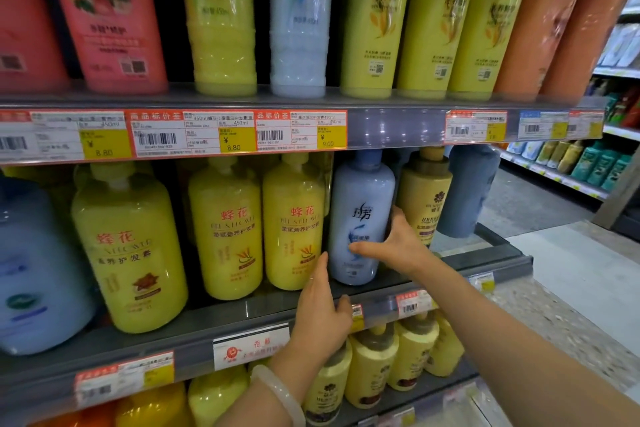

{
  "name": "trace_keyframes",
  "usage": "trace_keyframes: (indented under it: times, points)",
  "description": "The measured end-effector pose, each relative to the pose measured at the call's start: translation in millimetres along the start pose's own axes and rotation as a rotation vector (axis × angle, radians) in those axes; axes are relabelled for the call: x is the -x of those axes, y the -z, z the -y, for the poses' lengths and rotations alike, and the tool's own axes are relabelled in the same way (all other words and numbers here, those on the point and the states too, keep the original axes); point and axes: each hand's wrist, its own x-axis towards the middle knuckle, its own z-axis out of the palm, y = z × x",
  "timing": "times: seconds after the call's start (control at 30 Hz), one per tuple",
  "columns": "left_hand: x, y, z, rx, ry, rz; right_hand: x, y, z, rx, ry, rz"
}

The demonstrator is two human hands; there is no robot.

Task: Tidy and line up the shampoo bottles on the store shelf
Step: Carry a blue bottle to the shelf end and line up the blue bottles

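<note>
A pale blue shampoo bottle [360, 204] stands upright on the middle shelf [221, 319], right of a row of yellow bottles [293, 218]. My right hand [398, 241] grips its right side, thumb across the label. My left hand [320, 305], with a pale bangle on the wrist, is open, fingers pointing up beside the bottle's lower left, between it and the nearest yellow bottle. A tan bottle [424, 194] stands just behind my right hand.
The upper shelf [391, 121] holds pink, yellow, blue and orange bottles, with price tags on its rail. Cream bottles [370, 367] fill the lower shelf. A large blue bottle [31, 263] stands far left. An aisle floor [571, 274] and another shelf lie right.
</note>
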Motion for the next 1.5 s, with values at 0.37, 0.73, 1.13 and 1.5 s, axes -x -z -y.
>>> trace_keyframes:
  times: [0.37, 0.73, 1.13, 1.5]
  points:
    - [0.4, 0.0, 0.2, -0.017, -0.047, -0.04, 14.4, -60.2, 9.1, -0.004, -0.044, -0.478]
    - [0.5, -7.2, -3.0, 0.034, -0.034, -0.088, 18.4, -12.6, -13.9, -0.093, 0.188, -0.103]
    - [10.2, -46.0, -40.7, 0.24, -0.115, -0.144, 66.4, 36.0, -31.9, -0.231, 0.393, 0.02]
    - [-37.7, -153.0, -128.8, 0.121, -0.214, 0.033, 38.4, 154.2, -93.4, -0.273, 0.235, -0.186]
